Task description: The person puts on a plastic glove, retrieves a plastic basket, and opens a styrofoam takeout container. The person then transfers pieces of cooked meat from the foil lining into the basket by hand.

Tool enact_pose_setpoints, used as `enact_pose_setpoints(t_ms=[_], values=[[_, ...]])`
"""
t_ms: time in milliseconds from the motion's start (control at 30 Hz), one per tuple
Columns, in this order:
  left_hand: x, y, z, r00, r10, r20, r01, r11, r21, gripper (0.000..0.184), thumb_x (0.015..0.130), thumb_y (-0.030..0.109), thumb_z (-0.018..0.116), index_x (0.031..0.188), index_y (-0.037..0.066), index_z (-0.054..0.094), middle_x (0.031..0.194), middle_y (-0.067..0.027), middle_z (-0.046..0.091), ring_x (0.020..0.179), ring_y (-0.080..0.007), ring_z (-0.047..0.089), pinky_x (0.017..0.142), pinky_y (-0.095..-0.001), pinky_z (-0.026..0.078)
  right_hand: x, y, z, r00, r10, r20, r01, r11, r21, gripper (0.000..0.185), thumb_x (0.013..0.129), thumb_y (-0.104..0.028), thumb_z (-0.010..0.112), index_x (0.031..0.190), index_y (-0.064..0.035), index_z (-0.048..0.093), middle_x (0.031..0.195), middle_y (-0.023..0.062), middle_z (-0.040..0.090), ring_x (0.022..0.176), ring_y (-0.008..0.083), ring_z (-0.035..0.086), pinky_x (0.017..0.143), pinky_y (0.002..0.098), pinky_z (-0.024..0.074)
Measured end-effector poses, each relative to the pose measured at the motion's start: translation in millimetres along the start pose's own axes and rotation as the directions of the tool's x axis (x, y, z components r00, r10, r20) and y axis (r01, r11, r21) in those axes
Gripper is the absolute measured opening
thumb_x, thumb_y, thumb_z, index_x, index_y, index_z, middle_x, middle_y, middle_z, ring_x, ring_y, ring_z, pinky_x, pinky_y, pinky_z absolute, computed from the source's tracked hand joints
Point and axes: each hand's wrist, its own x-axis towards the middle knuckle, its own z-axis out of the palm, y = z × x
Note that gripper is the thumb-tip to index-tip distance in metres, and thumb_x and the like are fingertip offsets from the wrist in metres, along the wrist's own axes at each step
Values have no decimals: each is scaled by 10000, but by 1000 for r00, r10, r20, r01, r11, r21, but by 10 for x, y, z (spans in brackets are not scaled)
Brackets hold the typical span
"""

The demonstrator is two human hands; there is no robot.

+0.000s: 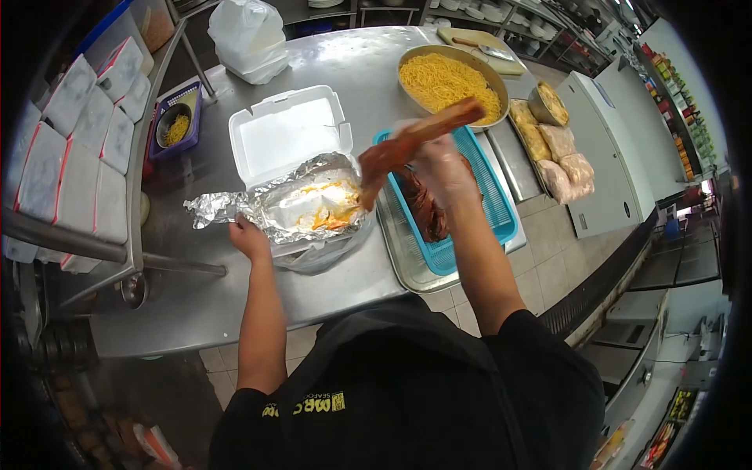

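My left hand (249,239) pinches the edge of a crumpled foil sheet (211,209) that lines an open white foam box (286,137). Orange sauce stains (333,215) mark the foil's inside. My right hand (446,168), in a clear glove and blurred by motion, holds a long piece of reddish-brown meat (419,137) up between the box and a blue basket (501,205). More dark red meat (423,211) lies in the basket, which rests on a metal tray (407,280).
A large bowl of yellow noodles (450,78) stands behind the basket, near a cutting board with a knife (482,47). White plastic bag (248,39) at the back. Purple basket (188,129) and shelf of stacked containers (78,188) at left. Bagged food (560,160) at right.
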Motion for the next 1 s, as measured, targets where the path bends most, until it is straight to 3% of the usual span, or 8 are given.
enact_pose_setpoints(t_ms=[300,367,400,500,600,767,867,1000], values=[[-10,17,-22,1000,-18,-4,18,997,80,366,1014,276,528,857,-52,569,739,-126,608,675,-222,514,672,-387,443,-135,-719,-1450,980,-9,-200,-66,928,-366,293,928,-238,567,1144,-43,593,951,84,642,902,209,648,814,387,537],[-92,145,-24,1000,-14,-4,14,994,107,368,1014,277,528,851,-49,571,754,-131,617,679,-230,529,679,-392,448,-149,-606,-1596,927,49,-371,-335,550,-765,339,942,-286,531,1127,-26,644,987,143,683,961,274,667,855,420,524],[-103,155,0,1000,15,3,-15,1000,15,362,1015,272,527,857,-50,572,764,-132,624,684,-234,545,684,-396,453,-54,-296,-2002,986,-30,-166,-166,-344,-924,348,887,-243,564,1127,-9,657,1046,216,703,946,352,678,856,415,538],[-9,100,17,997,72,31,-74,995,65,289,984,228,553,916,-49,594,833,-181,648,767,-331,612,738,-449,463,-66,-70,-1269,910,-149,-386,-406,-139,-903,333,873,-185,569,1140,-9,662,1084,260,681,1007,382,662,913,458,516],[-197,544,-10,943,276,188,-321,904,283,250,912,196,631,980,-44,618,1029,-224,634,989,-416,582,881,-506,431,-183,489,-596,933,-360,3,56,135,-989,329,853,-101,553,1138,34,644,1093,265,665,1024,422,638,919,465,513],[-170,744,18,912,74,403,-256,871,419,848,813,299,749,1497,15,338,1388,-246,492,1292,-421,484,1094,-464,393,125,1925,-290,951,270,-153,-158,-1,-987,401,843,-257,606,1111,42,623,1023,309,666,1011,454,649,887,487,528],[-136,921,-172,932,8,363,-206,835,511,806,756,294,809,1410,-13,451,1355,-263,516,1290,-405,494,1068,-463,413,215,1814,-66,905,416,87,225,-296,-928,355,878,-283,612,1026,34,677,1061,299,665,996,428,669,895,456,535],[-69,1181,-620,777,-43,629,27,999,36,412,788,181,804,1090,-47,643,1135,-154,687,1023,-219,651,876,-358,493,279,1661,-67,929,320,-184,-237,135,-962,309,880,-257,599,1043,-3,663,1055,275,678,1026,431,657,914,457,524]])
